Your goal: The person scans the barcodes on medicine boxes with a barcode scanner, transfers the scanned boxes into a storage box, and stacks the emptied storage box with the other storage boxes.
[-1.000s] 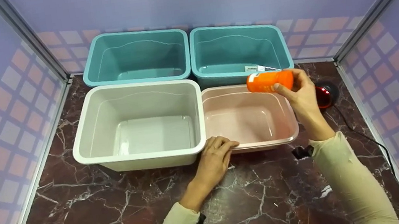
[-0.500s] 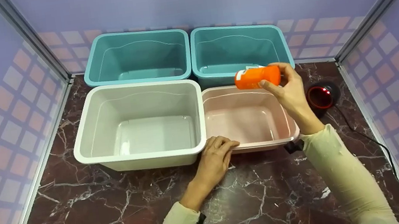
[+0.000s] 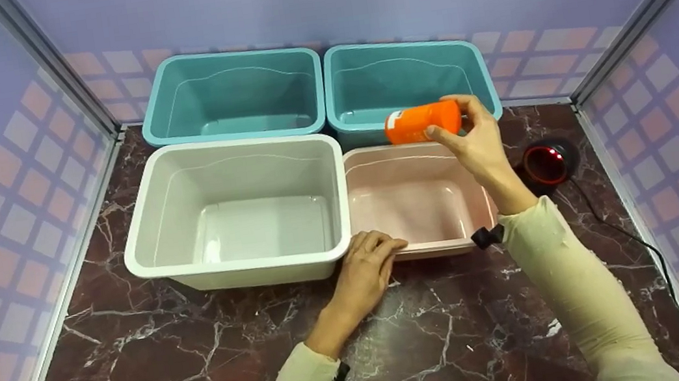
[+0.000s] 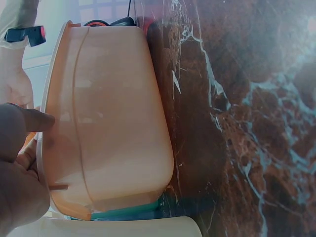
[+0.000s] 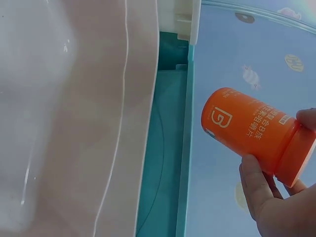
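Note:
My right hand (image 3: 474, 143) grips an orange supplement bottle (image 3: 422, 122) by its cap end. The bottle lies on its side in the air, overlapping the front rim of the right teal bin (image 3: 364, 128) in the head view. Pale lettering and a logo show on the bottle (image 5: 247, 126) in the right wrist view, with the orange cap toward my palm. My left hand (image 3: 366, 269) holds the front rim of the pink bin (image 3: 407, 208) near its left corner. In the left wrist view its thumb (image 4: 39, 120) presses the outer wall, with fingers over the rim.
A taller off-white bin (image 3: 238, 266) stands left of the pink one. Another teal bin (image 3: 240, 131) sits behind it, against the back wall. A black device with a red glowing ring (image 3: 546, 163) and a cable stands at the right on the dark marbled table (image 3: 205, 365).
My right hand has carried the orange bottle left and farther back, from over the pink bin's right side toward the right teal bin. The left hand has stayed put on the rim.

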Available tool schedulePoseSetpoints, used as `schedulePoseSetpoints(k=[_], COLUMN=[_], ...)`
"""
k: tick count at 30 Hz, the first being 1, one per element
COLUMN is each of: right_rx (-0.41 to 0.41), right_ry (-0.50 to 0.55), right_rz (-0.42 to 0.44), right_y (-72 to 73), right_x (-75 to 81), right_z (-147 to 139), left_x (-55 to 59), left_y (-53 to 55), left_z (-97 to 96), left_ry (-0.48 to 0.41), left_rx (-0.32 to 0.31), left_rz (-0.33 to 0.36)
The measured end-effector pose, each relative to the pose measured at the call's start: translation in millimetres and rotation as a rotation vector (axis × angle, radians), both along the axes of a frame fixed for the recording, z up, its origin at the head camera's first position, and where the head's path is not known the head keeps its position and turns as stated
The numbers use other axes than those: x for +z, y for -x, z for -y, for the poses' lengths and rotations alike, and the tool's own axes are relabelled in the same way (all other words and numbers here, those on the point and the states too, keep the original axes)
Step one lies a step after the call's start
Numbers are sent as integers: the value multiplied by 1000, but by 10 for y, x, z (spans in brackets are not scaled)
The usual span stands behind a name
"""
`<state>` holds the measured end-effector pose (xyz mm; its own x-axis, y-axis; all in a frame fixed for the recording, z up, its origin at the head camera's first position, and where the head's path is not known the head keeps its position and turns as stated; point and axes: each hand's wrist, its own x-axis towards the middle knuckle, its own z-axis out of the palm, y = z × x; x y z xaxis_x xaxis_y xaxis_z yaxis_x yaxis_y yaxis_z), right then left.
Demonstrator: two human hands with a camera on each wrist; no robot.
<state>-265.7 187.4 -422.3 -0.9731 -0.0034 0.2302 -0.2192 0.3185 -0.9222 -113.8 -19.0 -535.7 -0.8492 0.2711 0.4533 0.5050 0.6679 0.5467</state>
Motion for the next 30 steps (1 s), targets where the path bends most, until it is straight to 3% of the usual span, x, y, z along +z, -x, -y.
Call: schedulePoseSetpoints(k=[30], right_rx=[121], right_ry=[-106], right_rz=[-23], right_y=[326], right_x=[142], right_z=[812], left_x=[-24], left_y=[-29], left_z=[-5], left_ry=[-12], left_rx=[-5], left_rz=[4])
